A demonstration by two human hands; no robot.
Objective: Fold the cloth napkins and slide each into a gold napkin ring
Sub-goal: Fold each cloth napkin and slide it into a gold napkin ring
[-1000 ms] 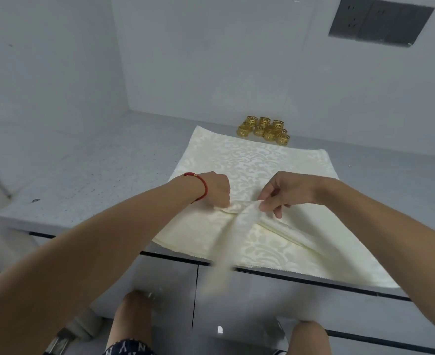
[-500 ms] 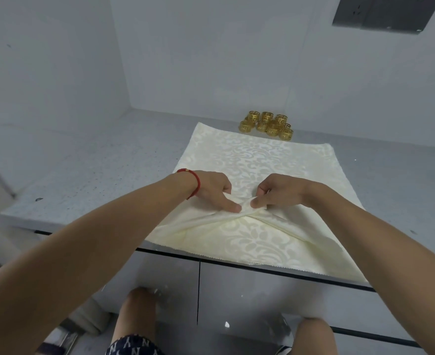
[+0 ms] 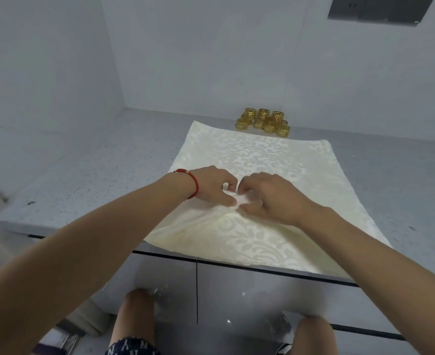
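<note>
A cream damask cloth napkin [image 3: 260,155] lies spread on the grey counter [image 3: 113,170], its near edge overhanging the front. At its middle, my left hand [image 3: 215,184], with a red cord on the wrist, and my right hand [image 3: 270,198] meet fingertip to fingertip. Both pinch a bunched ridge of the cloth between thumb and curled fingers. Creases run from that pinch toward the near corners. Several gold napkin rings [image 3: 263,122] stand clustered on the counter just past the napkin's far edge.
Grey walls close the counter at the back and left. A dark socket panel [image 3: 380,7] sits high on the right wall. Below the counter's front edge are cabinet doors [image 3: 262,295] and my knees.
The lifted strip of cloth has come down onto the napkin. My hands have drawn together at the middle, gathering the fabric into a pinch. The view has tilted slightly upward.
</note>
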